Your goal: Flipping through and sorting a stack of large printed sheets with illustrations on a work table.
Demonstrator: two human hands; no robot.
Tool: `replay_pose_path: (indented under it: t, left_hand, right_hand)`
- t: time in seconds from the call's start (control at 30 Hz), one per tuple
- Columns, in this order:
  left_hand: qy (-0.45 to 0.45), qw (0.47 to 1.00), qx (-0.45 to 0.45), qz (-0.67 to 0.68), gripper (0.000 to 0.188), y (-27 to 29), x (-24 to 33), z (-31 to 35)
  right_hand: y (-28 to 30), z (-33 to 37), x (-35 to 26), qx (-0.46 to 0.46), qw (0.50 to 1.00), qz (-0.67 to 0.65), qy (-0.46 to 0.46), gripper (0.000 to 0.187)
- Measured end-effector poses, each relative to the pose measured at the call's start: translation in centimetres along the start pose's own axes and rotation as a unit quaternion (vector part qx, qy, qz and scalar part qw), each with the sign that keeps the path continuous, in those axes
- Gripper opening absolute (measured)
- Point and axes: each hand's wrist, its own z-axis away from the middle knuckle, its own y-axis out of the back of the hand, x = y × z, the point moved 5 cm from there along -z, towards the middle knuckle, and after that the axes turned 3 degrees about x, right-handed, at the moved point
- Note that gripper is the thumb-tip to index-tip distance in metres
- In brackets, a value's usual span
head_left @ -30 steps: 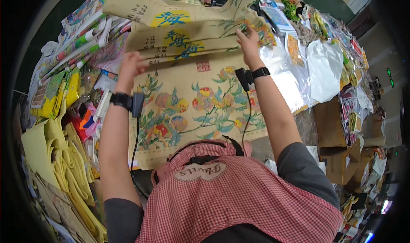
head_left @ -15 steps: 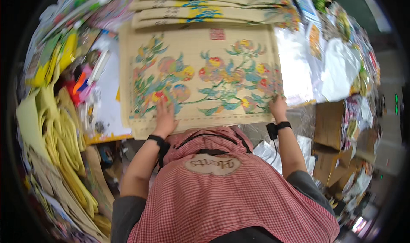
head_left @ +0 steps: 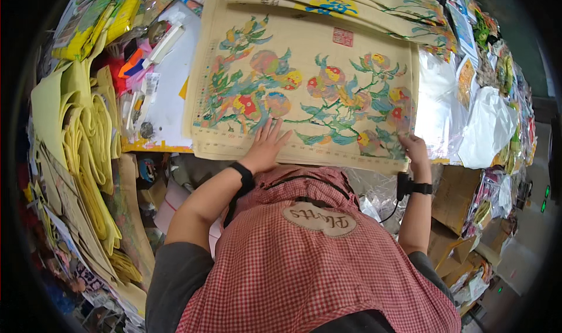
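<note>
A beige printed cloth (head_left: 328,107), patterned with colourful fruit, flowers and leaves and a red square mark, lies spread out on top of the table. Its near edge overhangs toward my apron. My left hand (head_left: 266,145) rests flat on the cloth's lower middle, fingers stretched out. At the cloth's lower right edge, my right hand (head_left: 414,150) has its fingers bent and gripping the border; its thumb is partly hidden. Beyond the sheet lie folded beige cloths (head_left: 351,8) with blue and yellow print, overlapping its far edge.
Folded yellow cloth (head_left: 85,139) hangs in loops at the left. Beside it on the table are a white box cutter-like piece (head_left: 167,43) and an orange item (head_left: 130,63). White plastic bags (head_left: 486,125) lie at the right, above cardboard boxes (head_left: 456,198).
The view has turned, so the cloth and both hands appear farther right and tilted. My left hand still lies flat on the cloth and my right hand stays at its right edge.
</note>
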Motion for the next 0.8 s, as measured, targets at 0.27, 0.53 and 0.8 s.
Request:
replay_pose_path:
  t: [0.27, 0.53, 0.8]
  left_hand:
    - [0.020, 0.988, 0.046, 0.147, 0.030, 8.4, 1.4, 0.6]
    - [-0.022, 0.999, 0.035, -0.012, 0.009, 14.6, 3.6, -0.4]
    - [-0.007, 0.983, 0.138, -0.117, 0.016, 11.2, -2.0, -10.3]
  right_hand:
    - [5.6, 3.7, -4.1, 0.022, 0.947, -0.247, 0.203, 0.037]
    - [-1.0, 2.3, 6.0, 0.006, 0.972, -0.020, 0.235, 0.030]
    - [-2.7, 0.3, 8.8, 0.163, 0.958, 0.061, 0.230, 0.030]
